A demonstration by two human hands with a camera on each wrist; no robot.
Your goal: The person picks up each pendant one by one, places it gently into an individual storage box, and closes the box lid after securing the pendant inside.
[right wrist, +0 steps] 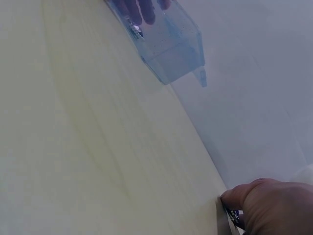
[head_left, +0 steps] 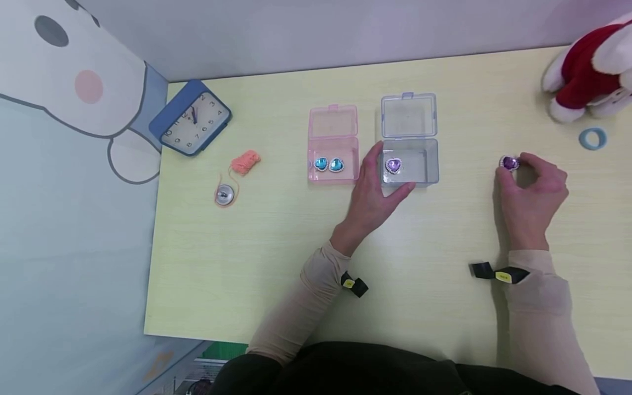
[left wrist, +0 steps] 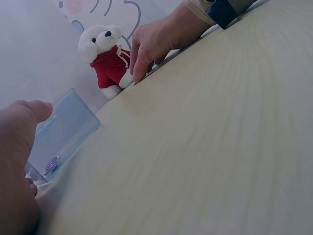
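The right hand [head_left: 535, 200] pinches a purple gem [head_left: 511, 163] between thumb and fingers. The bluish box [head_left: 419, 163], longer crosswise, lies well to its left; the left hand [head_left: 367, 200], spread wide, touches it and is nearer. Numerals on the clock [head_left: 196, 125] are readable; the yellow wrist label [head_left: 503, 277] seems too small.

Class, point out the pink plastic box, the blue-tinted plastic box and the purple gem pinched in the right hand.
Pink plastic box [head_left: 348, 150]: head view, bare compartment floor.
Blue-tinted plastic box [head_left: 418, 159]: head view, bare compartment floor.
Pinched purple gem [head_left: 510, 163]: head view, its purple face.
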